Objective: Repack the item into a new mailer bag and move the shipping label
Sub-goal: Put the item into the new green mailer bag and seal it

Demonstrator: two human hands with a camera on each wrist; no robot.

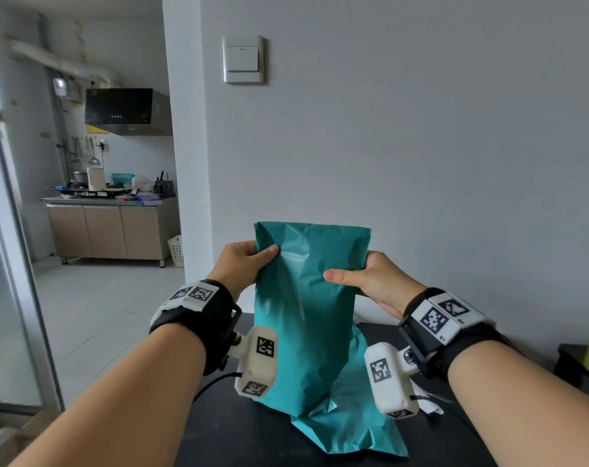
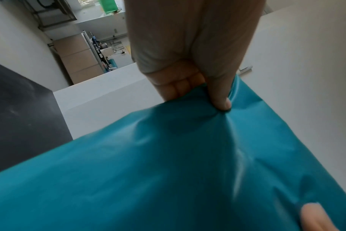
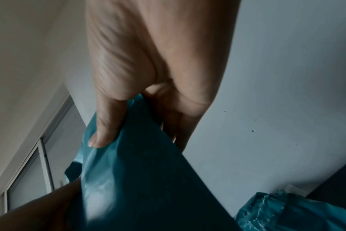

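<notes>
Left hand [image 1: 242, 264] and right hand [image 1: 370, 281] pinch the upright teal mailer bag's [image 1: 306, 318] upper edges

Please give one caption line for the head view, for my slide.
Both hands, left hand and right hand, hold a teal mailer bag upright above a black table.

The teal mailer bag [image 1: 306, 315] hides its contents and the fingers behind it.
</notes>
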